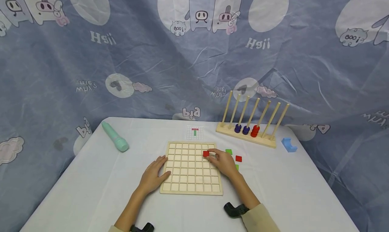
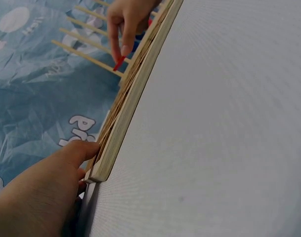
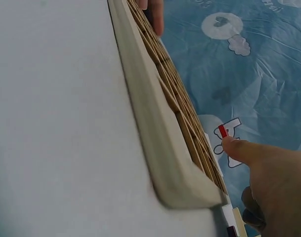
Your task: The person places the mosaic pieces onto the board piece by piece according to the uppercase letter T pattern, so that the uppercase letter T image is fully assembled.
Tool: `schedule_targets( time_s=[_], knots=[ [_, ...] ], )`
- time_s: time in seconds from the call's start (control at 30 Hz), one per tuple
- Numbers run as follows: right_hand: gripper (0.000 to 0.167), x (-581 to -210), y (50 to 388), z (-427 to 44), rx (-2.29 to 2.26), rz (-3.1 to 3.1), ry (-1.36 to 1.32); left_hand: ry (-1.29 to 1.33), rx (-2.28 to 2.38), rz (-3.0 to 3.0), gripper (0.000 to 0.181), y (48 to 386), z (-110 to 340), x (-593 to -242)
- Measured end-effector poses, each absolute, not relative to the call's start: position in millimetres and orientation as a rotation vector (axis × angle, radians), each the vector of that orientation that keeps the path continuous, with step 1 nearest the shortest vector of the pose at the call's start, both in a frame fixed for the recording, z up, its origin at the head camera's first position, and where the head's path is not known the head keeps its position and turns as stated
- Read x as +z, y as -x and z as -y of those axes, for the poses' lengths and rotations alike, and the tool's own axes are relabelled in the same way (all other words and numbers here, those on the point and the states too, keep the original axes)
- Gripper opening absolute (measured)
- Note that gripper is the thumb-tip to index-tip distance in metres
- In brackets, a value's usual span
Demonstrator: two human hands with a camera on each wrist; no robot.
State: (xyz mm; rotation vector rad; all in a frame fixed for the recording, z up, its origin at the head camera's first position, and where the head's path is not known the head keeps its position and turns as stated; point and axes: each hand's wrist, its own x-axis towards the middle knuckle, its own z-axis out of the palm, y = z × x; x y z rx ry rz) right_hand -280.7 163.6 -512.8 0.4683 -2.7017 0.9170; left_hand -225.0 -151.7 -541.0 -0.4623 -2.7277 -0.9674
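A wooden grid board (image 1: 191, 171) lies on the white table. My right hand (image 1: 224, 162) pinches a red square tile (image 1: 206, 153) over the board's upper right part; the same tile (image 2: 119, 63) shows tilted above the board in the left wrist view. In the right wrist view the right hand (image 3: 274, 173) holds the tile (image 3: 222, 131) at its fingertips. My left hand (image 1: 153, 176) rests on the board's left edge, fingers spread, with the thumb on the frame; the left wrist view shows this hand (image 2: 46, 190) at a board corner.
Right of the board lie another red tile (image 1: 238, 158) and green tiles (image 1: 229, 151). A pattern card (image 1: 195, 132) sits behind the board. A peg rack (image 1: 246, 135) with blue and red beads stands at the back right, near a light blue piece (image 1: 289, 145). A green microphone-shaped object (image 1: 115, 136) lies left.
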Motion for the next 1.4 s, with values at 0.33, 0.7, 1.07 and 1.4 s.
schedule_targets(
  time_s=[0.33,0.7,1.07,1.4],
  knots=[
    [0.032,-514.8,295.1,-140.7,1.002,2.672,-0.482,0.456,-0.966,2.71,0.061,224.9,152.2,-541.5],
    [0.034,-520.1,300.2,-133.7,0.897,2.709,-0.523,0.461,-0.966,2.709,0.06,224.0,153.4,-543.7],
    [0.033,-518.8,300.3,-132.4,0.835,2.717,-0.54,0.473,-0.981,2.706,0.061,223.5,152.9,-540.1],
    [0.034,-516.7,301.2,-132.5,0.853,2.724,-0.514,0.481,-0.978,2.704,0.06,225.0,151.8,-540.1]
  ],
)
